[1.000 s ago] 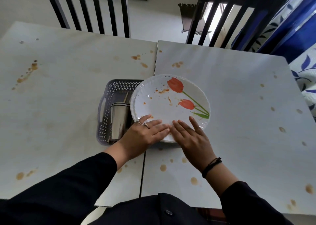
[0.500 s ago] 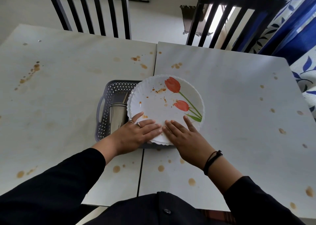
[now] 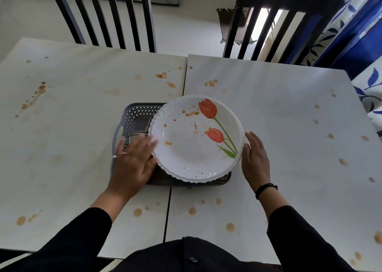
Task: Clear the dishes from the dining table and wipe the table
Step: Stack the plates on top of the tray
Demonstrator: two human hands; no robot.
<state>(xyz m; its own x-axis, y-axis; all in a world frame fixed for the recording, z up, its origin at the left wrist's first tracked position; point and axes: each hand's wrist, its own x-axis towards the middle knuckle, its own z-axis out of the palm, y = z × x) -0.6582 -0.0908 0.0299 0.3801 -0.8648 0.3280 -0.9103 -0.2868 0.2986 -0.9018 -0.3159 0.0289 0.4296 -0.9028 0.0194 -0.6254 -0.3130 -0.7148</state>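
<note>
**Dirty plate on basket, both hands at its sides**

Nearest the lens: black sleeves point(image 3: 68, 244) and torso, cut off by the lower edge.

Left hand point(image 3: 132, 164) smeared by motion blur, fingers straight and spread, nothing gripped. Laid over the near-left part of the basket point(image 3: 140, 112), fingertips at the plate's left rim. Contact with the rim not resolvable through the blur. Rings point(image 3: 118, 156) dimly legible.

Right hand point(image 3: 255, 160) sharp, fingers straight and together, empty. Set edge-on just beside the plate's right rim, thumb side at or nearly at the rim. Dark band point(image 3: 265, 189) on the wrist.

White tulip-printed plate point(image 3: 192, 147), smeared with brown residue, on top of the grey perforated basket and hiding most of it. Second scalloped rim visible beneath at the near edge.

Steel cup point(image 3: 135, 136) inside the basket, mostly masked by the left hand and plate.

Pale desk point(image 3: 289, 110) in two slabs joined by a seam, spotted with brown stains point(image 3: 192, 210).

Beyond: two dark slatted chairs point(image 3: 115, 13), tops cropped. Blue patterned curtain point(image 3: 361, 33) at far right, cropped.
</note>
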